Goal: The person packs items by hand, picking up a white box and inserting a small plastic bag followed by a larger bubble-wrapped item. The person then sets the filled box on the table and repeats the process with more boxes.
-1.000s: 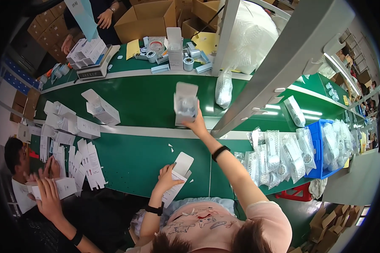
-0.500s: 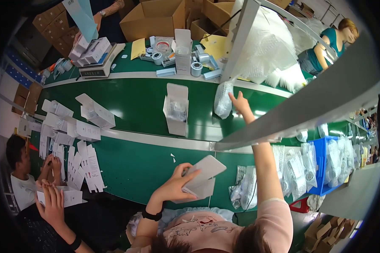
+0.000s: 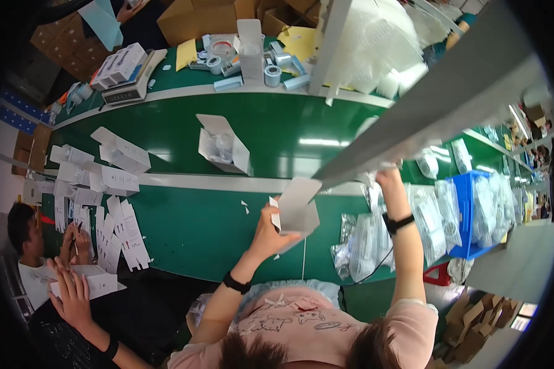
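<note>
My left hand (image 3: 269,237) grips a white carton (image 3: 301,218) by its side, above the near green table. The carton's top flap stands up and its inside looks bare. To the right, my right hand (image 3: 389,176) is closed on a clear plastic bag (image 3: 370,179) beside the grey post; its fingertips are partly hidden and a little blurred. Just nearer me lie several clear bags (image 3: 366,246) with wrapped parts in them. Another white open carton (image 3: 224,147), with a clear-wrapped item in it, stands on the green conveyor.
A slanting grey post (image 3: 412,117) crosses over the right side. Behind my right arm stands a blue bin (image 3: 471,209) of bagged parts. White cartons (image 3: 120,178) and flat printed sheets (image 3: 129,237) crowd the left, where a co-worker's hand (image 3: 74,292) rests on a box.
My right hand has left the bubble-wrapped item on the conveyor and drawn back to the bags. My left hand has turned the carton so its mouth shows. The conveyor carton has shifted left.
</note>
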Demonstrator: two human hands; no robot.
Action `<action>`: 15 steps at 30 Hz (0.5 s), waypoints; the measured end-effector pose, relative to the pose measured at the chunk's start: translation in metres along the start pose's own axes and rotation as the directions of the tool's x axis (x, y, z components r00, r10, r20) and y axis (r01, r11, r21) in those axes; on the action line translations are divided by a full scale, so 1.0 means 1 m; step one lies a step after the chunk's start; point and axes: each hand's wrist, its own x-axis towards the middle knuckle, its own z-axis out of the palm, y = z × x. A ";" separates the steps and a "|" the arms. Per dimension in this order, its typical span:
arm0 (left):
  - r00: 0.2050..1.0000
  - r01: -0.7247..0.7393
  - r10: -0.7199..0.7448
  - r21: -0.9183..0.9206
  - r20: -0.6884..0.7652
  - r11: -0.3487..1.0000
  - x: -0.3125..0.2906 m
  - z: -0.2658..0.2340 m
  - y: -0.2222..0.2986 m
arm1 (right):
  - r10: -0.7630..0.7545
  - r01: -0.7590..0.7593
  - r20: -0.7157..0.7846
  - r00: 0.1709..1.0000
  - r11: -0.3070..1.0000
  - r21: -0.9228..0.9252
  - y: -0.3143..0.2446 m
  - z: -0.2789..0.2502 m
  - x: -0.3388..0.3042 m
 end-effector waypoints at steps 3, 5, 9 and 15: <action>0.989 -0.040 -0.009 -0.322 -0.149 0.946 0.001 0.014 -0.011 | -0.093 0.076 -0.155 0.984 0.991 -0.109 0.016 0.056 -0.104; 0.990 -0.044 0.004 -0.286 -0.138 0.957 0.000 0.019 -0.008 | -0.201 0.186 -0.213 0.956 0.979 -0.089 0.035 0.086 -0.149; 0.982 -0.100 0.069 -0.176 -0.173 0.979 -0.008 0.030 0.003 | -0.617 0.562 -0.345 0.707 0.787 -0.254 0.100 0.164 -0.173; 0.849 -0.238 0.199 -0.019 -0.490 0.971 -0.021 0.059 0.007 | -0.925 0.609 -0.051 0.377 0.289 -0.738 0.180 0.171 -0.162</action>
